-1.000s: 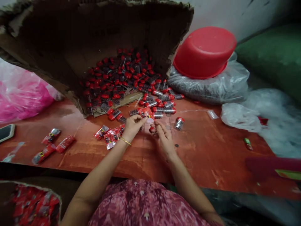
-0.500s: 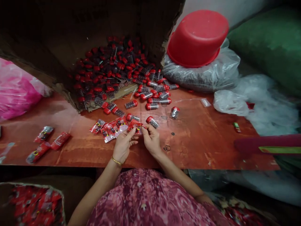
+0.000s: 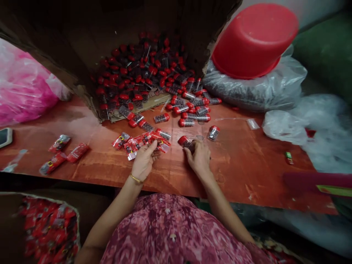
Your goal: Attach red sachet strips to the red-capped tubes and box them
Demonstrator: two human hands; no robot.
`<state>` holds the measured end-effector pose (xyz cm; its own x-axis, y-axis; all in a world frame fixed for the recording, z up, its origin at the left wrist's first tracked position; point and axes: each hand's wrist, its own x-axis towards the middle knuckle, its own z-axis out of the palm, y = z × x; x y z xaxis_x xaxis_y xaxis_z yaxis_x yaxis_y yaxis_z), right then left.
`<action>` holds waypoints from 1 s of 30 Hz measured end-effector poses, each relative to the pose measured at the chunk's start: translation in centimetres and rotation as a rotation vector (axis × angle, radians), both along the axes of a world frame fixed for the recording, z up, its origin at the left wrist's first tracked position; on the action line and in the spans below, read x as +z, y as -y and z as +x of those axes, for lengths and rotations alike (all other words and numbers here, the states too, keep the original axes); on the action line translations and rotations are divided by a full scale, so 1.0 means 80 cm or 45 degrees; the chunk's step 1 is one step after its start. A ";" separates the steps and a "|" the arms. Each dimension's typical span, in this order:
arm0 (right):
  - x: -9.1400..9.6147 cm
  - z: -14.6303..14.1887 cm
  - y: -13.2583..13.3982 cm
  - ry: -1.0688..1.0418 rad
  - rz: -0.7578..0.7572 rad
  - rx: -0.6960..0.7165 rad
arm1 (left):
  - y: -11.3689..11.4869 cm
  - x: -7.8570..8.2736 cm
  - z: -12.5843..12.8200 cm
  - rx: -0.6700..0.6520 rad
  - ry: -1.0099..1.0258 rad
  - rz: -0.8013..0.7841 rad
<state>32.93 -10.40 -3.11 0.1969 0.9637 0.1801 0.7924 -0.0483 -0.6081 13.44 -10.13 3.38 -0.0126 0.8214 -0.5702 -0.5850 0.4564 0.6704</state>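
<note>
My left hand (image 3: 143, 161) pinches a red printed plastic packet (image 3: 164, 144) between thumb and fingers, just above the table. More flat red packets (image 3: 134, 143) lie overlapped behind and left of it. My right hand (image 3: 200, 157) has its fingers curled round a small clear bottle with a red cap (image 3: 183, 140), which lies on its side with the cap toward the left. Dark contents show through its wall. Another such bottle (image 3: 213, 133) stands a little to the right of that hand. Several loose bottles (image 3: 187, 122) lie beyond both hands.
A cardboard box (image 3: 82, 90) on its side spills a heap of red-capped bottles (image 3: 143, 69). Filled packets (image 3: 78, 152) lie at the left. A red tub (image 3: 255, 42) rests on a clear bag (image 3: 253, 91). Below the table's left edge, a sack (image 3: 78, 223) holds red packets.
My right hand has let go of the packet and moved right to a bottle lying on the table. The left hand still holds the packet. The whole view has shifted slightly.
</note>
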 end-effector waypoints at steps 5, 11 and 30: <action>0.029 -0.008 0.031 -0.788 -0.040 0.226 | 0.002 0.001 -0.002 -0.015 -0.077 0.026; 0.062 -0.026 0.054 -0.853 0.122 0.289 | 0.007 0.005 0.000 -0.079 -0.210 0.071; 0.060 -0.059 0.046 -1.266 -0.167 0.192 | 0.016 0.003 0.015 -0.006 -0.180 0.278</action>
